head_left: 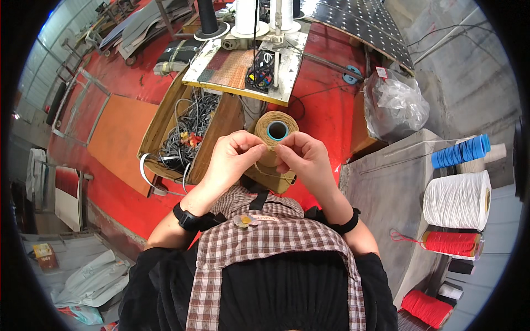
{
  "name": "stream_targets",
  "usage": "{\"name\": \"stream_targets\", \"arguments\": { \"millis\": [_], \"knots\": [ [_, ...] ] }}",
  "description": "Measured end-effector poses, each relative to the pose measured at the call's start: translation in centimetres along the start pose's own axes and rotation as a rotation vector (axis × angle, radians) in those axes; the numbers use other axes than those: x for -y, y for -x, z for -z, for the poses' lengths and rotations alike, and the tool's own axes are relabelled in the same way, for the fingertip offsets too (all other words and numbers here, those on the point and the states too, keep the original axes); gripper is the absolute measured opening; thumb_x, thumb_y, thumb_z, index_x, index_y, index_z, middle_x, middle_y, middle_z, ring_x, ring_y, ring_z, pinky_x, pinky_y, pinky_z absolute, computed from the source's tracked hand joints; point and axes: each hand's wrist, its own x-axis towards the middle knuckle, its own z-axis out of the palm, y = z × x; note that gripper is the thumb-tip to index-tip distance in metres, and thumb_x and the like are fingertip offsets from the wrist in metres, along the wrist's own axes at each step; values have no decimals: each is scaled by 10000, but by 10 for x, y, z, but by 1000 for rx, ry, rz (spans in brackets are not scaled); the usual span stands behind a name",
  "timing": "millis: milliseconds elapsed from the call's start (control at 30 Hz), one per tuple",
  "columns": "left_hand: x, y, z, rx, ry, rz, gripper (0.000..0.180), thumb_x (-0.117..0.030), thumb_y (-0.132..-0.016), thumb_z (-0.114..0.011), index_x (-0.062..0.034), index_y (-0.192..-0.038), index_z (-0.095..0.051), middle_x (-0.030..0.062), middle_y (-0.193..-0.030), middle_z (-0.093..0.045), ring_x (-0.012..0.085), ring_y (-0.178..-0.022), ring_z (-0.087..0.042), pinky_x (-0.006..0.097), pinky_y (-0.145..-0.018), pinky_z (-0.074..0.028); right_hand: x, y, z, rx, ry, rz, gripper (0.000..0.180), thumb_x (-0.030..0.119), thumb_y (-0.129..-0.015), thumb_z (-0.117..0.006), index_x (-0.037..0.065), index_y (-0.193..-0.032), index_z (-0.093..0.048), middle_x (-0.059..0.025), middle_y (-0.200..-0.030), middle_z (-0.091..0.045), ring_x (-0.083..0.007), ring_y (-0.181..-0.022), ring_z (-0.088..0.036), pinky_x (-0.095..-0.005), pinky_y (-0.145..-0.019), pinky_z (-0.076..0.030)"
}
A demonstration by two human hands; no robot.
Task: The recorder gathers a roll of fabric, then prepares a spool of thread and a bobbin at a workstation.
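Observation:
My left hand (238,157) and my right hand (305,159) are raised in front of my apron, close together. Thumb and forefinger of each are pinched, seemingly on a thin strand of tan twine (274,175), part of which hangs in a loose curve below my fingers. How the strand runs between the fingertips is too fine to make out. Just beyond and below the hands stands a spool of tan twine (269,122) with a blue-rimmed hollow core. Its lower part is partly hidden by my fingers.
A cardboard box (226,116) of tangled grey straps sits at left. Ahead, a worktable (284,91) carries large thread cones. On the right, a grey ledge (386,187) runs beside spools of blue cord (461,151), white cord (457,200) and red cord (451,243). A plastic-wrapped bundle (395,105) stands behind it.

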Motion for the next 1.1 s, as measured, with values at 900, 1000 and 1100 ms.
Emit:
{"name": "stream_targets", "arguments": {
  "millis": [900, 1000, 1100],
  "knots": [
    [-27, 7, 4, 170, 192, 294, 59, -109, -895, -613, -57, -899, -642, -49, -654, -556, 7, -487, -472, 169, -397, -323, -21, -9, 4, 137, -184, -76, 102, 118, -868, -667, 30, -893, -621, 28, -804, -601, -22, -728, -529, -179, -633, -421],
    [-26, 5, 6, 177, 95, 252, 59, -91, -894, -604, -47, -888, -643, -50, -635, -549, 6, -492, -476, 166, -408, -331, -23, -9, 6, 127, -76, -63, 78, 77, -855, -660, 17, -897, -633, 8, -825, -627, -40, -742, -560, -181, -649, -430],
    [-27, 4, 8, 217, 117, 260, 50, -67, -883, -601, -49, -890, -648, -45, -622, -547, 9, -483, -474, 165, -405, -337, -26, -9, 8, 101, -14, -51, 82, 69, -847, -665, 13, -900, -637, 5, -823, -629, -40, -740, -558, -181, -649, -431]
  ]
}}
